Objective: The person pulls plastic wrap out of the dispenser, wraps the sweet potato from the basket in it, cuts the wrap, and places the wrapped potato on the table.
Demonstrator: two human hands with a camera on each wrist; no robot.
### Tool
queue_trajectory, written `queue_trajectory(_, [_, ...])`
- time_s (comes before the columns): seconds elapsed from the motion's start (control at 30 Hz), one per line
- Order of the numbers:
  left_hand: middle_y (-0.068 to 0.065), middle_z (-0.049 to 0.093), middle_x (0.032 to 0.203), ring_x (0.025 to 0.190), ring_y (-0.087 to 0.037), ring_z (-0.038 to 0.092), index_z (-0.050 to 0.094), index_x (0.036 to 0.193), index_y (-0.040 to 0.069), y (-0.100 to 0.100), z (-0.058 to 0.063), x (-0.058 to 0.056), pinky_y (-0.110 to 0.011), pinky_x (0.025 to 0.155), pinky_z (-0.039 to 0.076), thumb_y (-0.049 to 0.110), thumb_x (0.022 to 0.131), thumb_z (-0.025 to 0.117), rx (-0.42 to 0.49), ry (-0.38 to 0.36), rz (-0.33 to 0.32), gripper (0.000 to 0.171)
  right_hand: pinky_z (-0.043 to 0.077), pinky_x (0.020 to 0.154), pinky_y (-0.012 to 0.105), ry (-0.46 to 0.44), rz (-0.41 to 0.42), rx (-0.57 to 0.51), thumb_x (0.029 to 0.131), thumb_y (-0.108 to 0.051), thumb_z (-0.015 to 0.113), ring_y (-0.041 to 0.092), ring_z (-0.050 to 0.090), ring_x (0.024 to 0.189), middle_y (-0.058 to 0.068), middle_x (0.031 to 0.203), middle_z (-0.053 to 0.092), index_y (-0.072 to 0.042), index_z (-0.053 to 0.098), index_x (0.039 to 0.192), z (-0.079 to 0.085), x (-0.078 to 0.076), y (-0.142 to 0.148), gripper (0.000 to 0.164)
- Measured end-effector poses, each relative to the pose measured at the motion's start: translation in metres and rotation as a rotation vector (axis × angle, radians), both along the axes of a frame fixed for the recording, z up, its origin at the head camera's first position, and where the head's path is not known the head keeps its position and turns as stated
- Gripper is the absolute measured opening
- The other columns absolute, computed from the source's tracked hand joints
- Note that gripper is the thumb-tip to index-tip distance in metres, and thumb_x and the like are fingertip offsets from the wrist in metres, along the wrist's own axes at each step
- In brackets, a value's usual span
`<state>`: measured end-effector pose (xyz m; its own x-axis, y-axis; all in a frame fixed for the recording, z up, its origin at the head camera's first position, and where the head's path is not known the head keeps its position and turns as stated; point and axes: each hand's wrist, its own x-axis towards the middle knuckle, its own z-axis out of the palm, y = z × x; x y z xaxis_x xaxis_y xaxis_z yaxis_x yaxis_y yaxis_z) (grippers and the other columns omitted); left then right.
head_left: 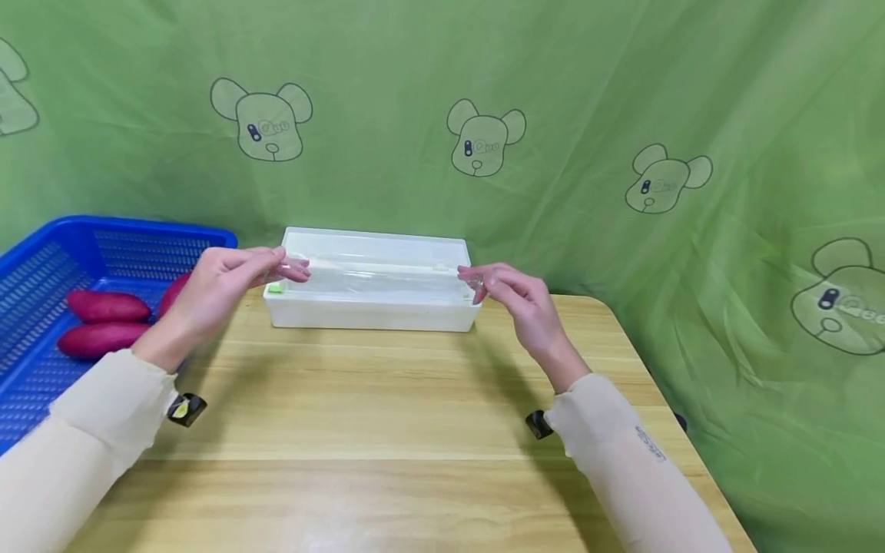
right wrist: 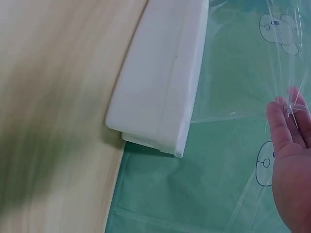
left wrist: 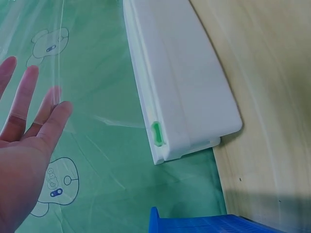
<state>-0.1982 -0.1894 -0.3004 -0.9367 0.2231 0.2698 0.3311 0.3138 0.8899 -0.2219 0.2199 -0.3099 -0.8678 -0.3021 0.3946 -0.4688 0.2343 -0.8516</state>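
Note:
A clear sheet of plastic wrap [head_left: 373, 275] stretches between my two hands, above a long white cling film dispenser [head_left: 373, 315]. At the left end of the sheet, my left hand [head_left: 231, 276] pinches an edge between thumb and fingers. My right hand [head_left: 515, 296] pinches the opposite end, where the film gathers into creases at the fingertips [right wrist: 291, 104]. In both wrist views the film runs from the dispenser's edge up to the hands. A small green slider [left wrist: 156, 133] sits at the dispenser's left end.
To the left stands a blue plastic basket [head_left: 166, 230] holding several purple-red sweet potatoes [head_left: 107, 307]. The wooden table [head_left: 373, 407] reaches forward to a green curtain [head_left: 387, 115] printed with bear heads. Its right edge slopes away beside my right forearm.

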Motion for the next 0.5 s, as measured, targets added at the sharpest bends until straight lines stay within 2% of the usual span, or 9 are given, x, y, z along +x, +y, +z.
queue_trajectory(0.1, [0.017,0.08,0.124,0.125,0.007,0.065,0.083,0.119,0.012,-0.002,-0.003,0.007,-0.01,0.104,0.047,0.037,0.114,0.053,-0.059,0.006,0.003,0.039,0.05,0.113,0.036,-0.009,0.027,0.016,0.11,-0.014,0.053,0.02,0.068,0.133,0.02,0.131,0.075,0.006,0.067,0.088,-0.004,0.007,0.003,0.033])
queue_trajectory(0.27, [0.008,0.079,0.129,0.125,0.005,0.066,0.084,0.116,0.019,-0.002,-0.005,0.02,-0.013,0.104,0.046,0.033,0.114,0.056,-0.12,0.022,-0.026,0.032,0.054,0.109,0.03,-0.01,0.071,0.059,0.109,-0.011,0.055,0.018,0.068,0.133,0.02,0.132,0.074,0.003,0.074,0.092,-0.012,0.018,0.01,0.029])
queue_trajectory(0.5, [0.012,0.081,0.118,0.118,0.001,0.07,0.082,0.118,0.01,-0.002,-0.009,0.033,-0.011,0.099,0.05,0.021,0.112,0.06,-0.116,0.079,-0.093,0.026,0.054,0.108,0.024,-0.019,0.117,0.117,0.106,-0.005,0.059,0.015,0.066,0.132,0.021,0.136,0.072,0.001,0.078,0.102,-0.026,0.033,0.02,0.021])
